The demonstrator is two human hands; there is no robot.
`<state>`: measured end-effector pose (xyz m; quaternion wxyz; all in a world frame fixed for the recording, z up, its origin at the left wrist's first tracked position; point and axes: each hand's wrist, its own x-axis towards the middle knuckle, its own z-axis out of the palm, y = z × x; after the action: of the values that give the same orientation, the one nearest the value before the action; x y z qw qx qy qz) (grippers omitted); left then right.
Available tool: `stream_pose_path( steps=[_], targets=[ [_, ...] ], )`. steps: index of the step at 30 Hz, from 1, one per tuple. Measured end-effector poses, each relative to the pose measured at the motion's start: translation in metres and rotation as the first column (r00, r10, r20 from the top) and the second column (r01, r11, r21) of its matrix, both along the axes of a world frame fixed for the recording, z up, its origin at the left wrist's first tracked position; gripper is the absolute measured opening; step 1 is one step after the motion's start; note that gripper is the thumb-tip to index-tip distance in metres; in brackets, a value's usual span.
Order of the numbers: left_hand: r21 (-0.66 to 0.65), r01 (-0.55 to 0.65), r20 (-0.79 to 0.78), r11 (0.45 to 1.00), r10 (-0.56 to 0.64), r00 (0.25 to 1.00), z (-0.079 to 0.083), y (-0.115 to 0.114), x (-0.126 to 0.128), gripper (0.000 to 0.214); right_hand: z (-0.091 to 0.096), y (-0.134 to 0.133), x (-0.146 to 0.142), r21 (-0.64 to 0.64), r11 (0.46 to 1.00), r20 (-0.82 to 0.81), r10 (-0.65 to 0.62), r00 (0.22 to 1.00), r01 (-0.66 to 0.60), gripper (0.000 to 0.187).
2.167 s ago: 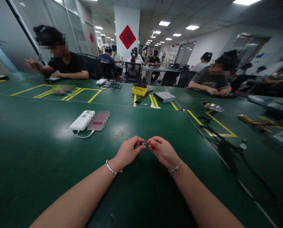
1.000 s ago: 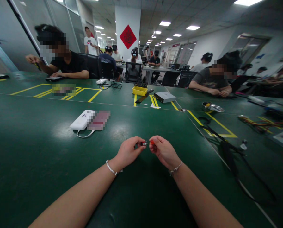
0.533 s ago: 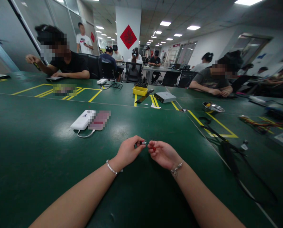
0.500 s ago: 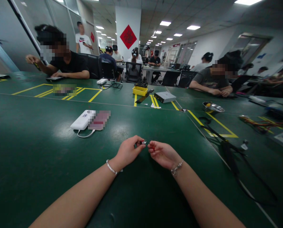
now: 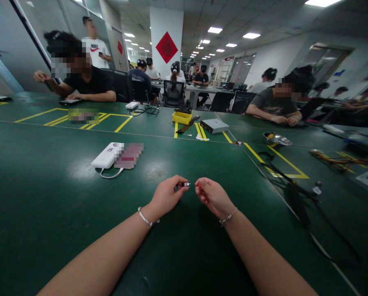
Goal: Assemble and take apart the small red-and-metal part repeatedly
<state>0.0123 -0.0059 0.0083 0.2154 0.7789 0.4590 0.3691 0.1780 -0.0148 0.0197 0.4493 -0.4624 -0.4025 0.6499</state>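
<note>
Pinched between the thumb and fingers of my left hand (image 5: pixel 168 192) is a small dark piece with a shiny metal end (image 5: pixel 186 184). It is too small to name, and its metal end points toward my other hand. A short gap to the right, my right hand (image 5: pixel 213 196) is closed, its thumb and fingertips pressed together and the other fingers curled. Whether anything sits in that pinch I cannot make out. Both hands are just above the green table (image 5: pixel 159 255).
A white power bank (image 5: pixel 107 155) is cabled to a phone (image 5: pixel 130 156) ahead on the left. Farther off are a yellow bin (image 5: pixel 182 118), a grey box (image 5: pixel 214 126) and a metal dish (image 5: pixel 277 139). Black cables (image 5: pixel 295 197) lie on the right. Co-workers sit across the table.
My right hand has drawn slightly away to the right and turned, its fingers more curled. My left hand stays almost still with the small piece. A standing person behind has shifted left.
</note>
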Motion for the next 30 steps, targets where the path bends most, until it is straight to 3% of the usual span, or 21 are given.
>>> stream_pose_path(
  steps=[3,9,16,21,30],
  targets=[
    [-0.004,0.022,-0.019,1.000,-0.022,1.000,0.003,-0.002,0.000,0.016,0.000,0.000,-0.001,0.020,1.000,-0.029,-0.014,0.999,0.015,0.021],
    [0.005,0.016,-0.005,1.000,-0.016,1.000,0.003,-0.003,0.000,0.016,0.003,0.000,0.003,-0.039,0.996,-0.272,0.062,0.960,-0.076,0.013],
    [0.012,0.000,-0.005,1.000,0.000,1.000,0.003,-0.003,0.000,0.016,0.004,0.000,0.006,-0.093,0.992,-0.336,0.047,0.941,-0.083,0.013],
    [0.026,-0.007,-0.001,1.000,0.007,1.000,0.003,-0.003,-0.001,0.016,0.001,0.001,0.003,-0.050,0.997,-0.265,0.045,0.963,-0.060,0.012],
    [0.046,-0.015,-0.032,0.999,0.016,0.999,0.004,-0.003,0.000,0.013,-0.004,0.001,-0.005,0.183,0.981,-0.014,-0.059,0.998,0.060,0.016]
  ],
)
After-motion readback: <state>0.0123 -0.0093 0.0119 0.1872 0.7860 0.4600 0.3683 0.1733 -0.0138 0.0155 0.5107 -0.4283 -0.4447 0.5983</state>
